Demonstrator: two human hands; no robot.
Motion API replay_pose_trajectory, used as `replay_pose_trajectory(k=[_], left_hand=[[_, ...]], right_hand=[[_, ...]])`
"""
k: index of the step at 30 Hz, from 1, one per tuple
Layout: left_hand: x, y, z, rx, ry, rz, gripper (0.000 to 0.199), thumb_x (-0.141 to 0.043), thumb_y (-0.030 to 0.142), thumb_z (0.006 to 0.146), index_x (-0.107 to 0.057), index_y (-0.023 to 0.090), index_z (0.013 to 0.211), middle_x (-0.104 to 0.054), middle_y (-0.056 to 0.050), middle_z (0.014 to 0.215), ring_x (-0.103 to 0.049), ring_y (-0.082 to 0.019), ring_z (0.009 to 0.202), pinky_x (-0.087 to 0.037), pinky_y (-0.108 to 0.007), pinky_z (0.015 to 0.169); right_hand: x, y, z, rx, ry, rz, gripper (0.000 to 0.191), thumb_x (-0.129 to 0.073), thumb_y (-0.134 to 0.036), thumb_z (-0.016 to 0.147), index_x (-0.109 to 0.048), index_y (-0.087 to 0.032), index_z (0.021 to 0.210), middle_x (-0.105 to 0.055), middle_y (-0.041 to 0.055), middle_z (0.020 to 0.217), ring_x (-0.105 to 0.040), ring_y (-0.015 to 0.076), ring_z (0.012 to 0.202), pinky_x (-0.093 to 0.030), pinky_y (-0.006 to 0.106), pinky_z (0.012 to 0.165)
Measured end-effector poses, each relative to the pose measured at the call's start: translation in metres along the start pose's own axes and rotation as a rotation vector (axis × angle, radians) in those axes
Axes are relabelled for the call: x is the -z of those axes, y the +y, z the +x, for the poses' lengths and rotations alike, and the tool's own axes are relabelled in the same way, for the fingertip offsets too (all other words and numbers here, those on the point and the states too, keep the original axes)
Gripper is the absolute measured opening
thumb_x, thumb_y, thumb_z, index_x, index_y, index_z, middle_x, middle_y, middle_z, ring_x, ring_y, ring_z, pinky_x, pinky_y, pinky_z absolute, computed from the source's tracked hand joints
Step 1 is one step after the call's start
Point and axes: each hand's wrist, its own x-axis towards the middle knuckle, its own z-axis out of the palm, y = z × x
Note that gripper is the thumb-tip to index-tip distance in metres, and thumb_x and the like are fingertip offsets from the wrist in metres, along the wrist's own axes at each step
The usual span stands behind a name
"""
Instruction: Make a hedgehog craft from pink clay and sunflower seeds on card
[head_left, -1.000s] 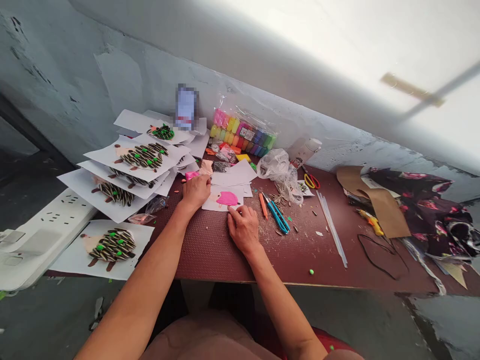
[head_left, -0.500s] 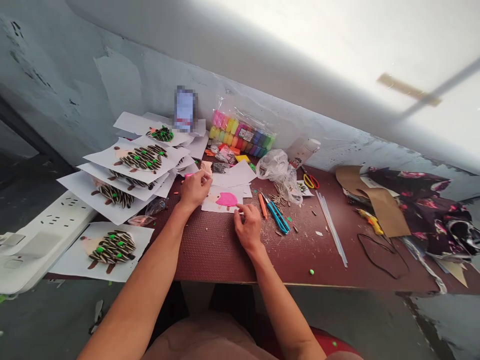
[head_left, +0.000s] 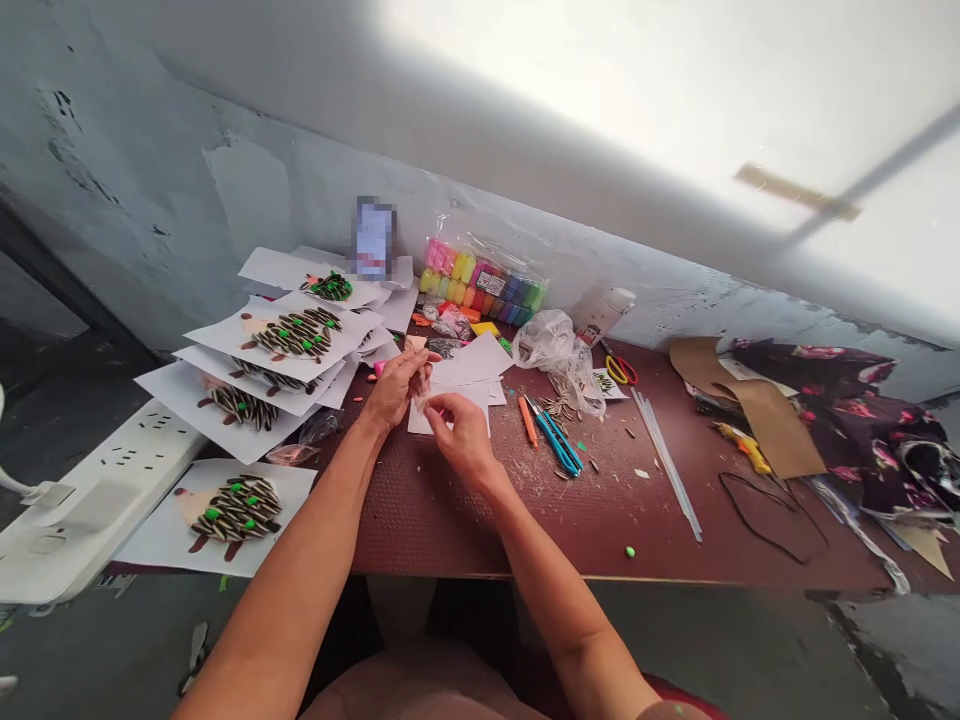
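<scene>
My left hand (head_left: pixel 397 388) is closed on a small clear wrapper (head_left: pixel 422 382), above the near part of the small white card (head_left: pixel 478 392). Beside it, my right hand (head_left: pixel 459 430) has its fingertips pinched together at the wrapper's lower end. Both hands and the wrapper cover much of the card, and the pink shape on it is hidden. A peach-coloured piece (head_left: pixel 415 343) shows just behind my left fingers. White paper sheets (head_left: pixel 480 358) lie behind the card.
Stacked hedgehog pictures (head_left: pixel 289 335) and a white power strip (head_left: pixel 142 460) are at left. Behind are a clay pack (head_left: pixel 484 283) and a plastic bag (head_left: pixel 551 345). Right of my hands lie an orange tool (head_left: pixel 528 421), a blue cutter (head_left: pixel 556 445), scissors (head_left: pixel 621 368) and clear sticks (head_left: pixel 667 460).
Both hands have come together over the card; my right hand moved left and up from its right edge. A clear wrapper now shows between them, and the pink shape is covered.
</scene>
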Motion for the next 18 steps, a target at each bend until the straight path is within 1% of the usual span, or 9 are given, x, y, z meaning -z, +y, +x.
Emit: replay_pose_trajectory(k=[3,5,8,10,12,14,15,18], left_hand=[[-0.001,0.003,-0.003,0.012,-0.087,-0.036,0.038,-0.085,0.041,0.067,-0.072,0.015,0.091,-0.066,-0.001,0.080,-0.059,-0.010,0.068,-0.048,-0.020,0.062],[-0.001,0.002,-0.004,0.022,-0.122,-0.026,0.047,-0.089,0.037,0.063,-0.071,0.016,0.101,-0.070,-0.002,0.088,-0.065,-0.013,0.074,-0.054,-0.024,0.068],[-0.001,0.000,-0.004,0.036,-0.129,0.010,0.055,-0.092,0.037,0.059,-0.068,0.016,0.104,-0.073,-0.002,0.088,-0.070,-0.016,0.076,-0.059,-0.029,0.067],[0.000,-0.003,-0.003,0.033,-0.116,0.029,0.055,-0.094,0.038,0.057,-0.068,0.015,0.100,-0.074,-0.003,0.085,-0.071,-0.017,0.074,-0.059,-0.029,0.065],[0.001,-0.004,-0.002,0.018,-0.099,0.043,0.055,-0.095,0.039,0.054,-0.069,0.014,0.096,-0.073,-0.002,0.081,-0.070,-0.016,0.072,-0.060,-0.028,0.064],[0.001,-0.005,-0.002,0.014,-0.094,0.059,0.055,-0.097,0.040,0.053,-0.069,0.013,0.092,-0.073,-0.002,0.080,-0.070,-0.015,0.070,-0.060,-0.028,0.064],[0.001,-0.005,-0.002,0.024,-0.100,0.071,0.054,-0.097,0.041,0.053,-0.069,0.013,0.090,-0.074,-0.002,0.080,-0.071,-0.015,0.069,-0.060,-0.028,0.064],[0.002,-0.005,-0.002,0.083,-0.148,0.115,0.053,-0.096,0.042,0.057,-0.066,0.013,0.090,-0.075,-0.004,0.079,-0.073,-0.018,0.067,-0.060,-0.028,0.062]], right_hand=[[0.014,0.006,0.017,-0.012,0.038,0.042,0.016,-0.057,-0.028,0.090,-0.068,-0.021,0.081,-0.066,-0.0006,0.075,-0.055,0.0138,0.067,-0.042,0.026,0.066],[0.028,0.011,0.028,-0.024,0.067,0.054,0.016,-0.057,-0.032,0.088,-0.065,-0.021,0.079,-0.059,-0.0033,0.067,-0.049,0.0124,0.061,-0.037,0.026,0.061],[0.042,0.018,0.038,-0.051,0.090,0.100,0.018,-0.058,-0.036,0.085,-0.061,-0.021,0.075,-0.050,-0.0055,0.061,-0.043,0.0113,0.058,-0.034,0.025,0.059],[0.044,0.022,0.040,-0.061,0.064,0.171,0.019,-0.060,-0.039,0.082,-0.059,-0.022,0.074,-0.051,-0.0056,0.063,-0.042,0.0108,0.058,-0.033,0.025,0.058],[0.040,0.025,0.039,-0.069,0.002,0.256,0.021,-0.065,-0.042,0.078,-0.058,-0.022,0.076,-0.054,-0.0050,0.066,-0.042,0.0104,0.057,-0.034,0.025,0.057],[0.034,0.028,0.036,-0.083,-0.011,0.316,0.025,-0.070,-0.044,0.074,-0.057,-0.022,0.077,-0.056,-0.0048,0.068,-0.042,0.0102,0.056,-0.033,0.025,0.054],[0.032,0.029,0.035,-0.091,0.029,0.330,0.027,-0.071,-0.044,0.073,-0.055,-0.023,0.077,-0.055,-0.0050,0.068,-0.042,0.0102,0.056,-0.033,0.024,0.054],[0.029,0.033,0.032,-0.094,0.218,0.332,0.025,-0.069,-0.040,0.074,-0.050,-0.024,0.077,-0.055,-0.0052,0.069,-0.043,0.0102,0.056,-0.034,0.024,0.053]])
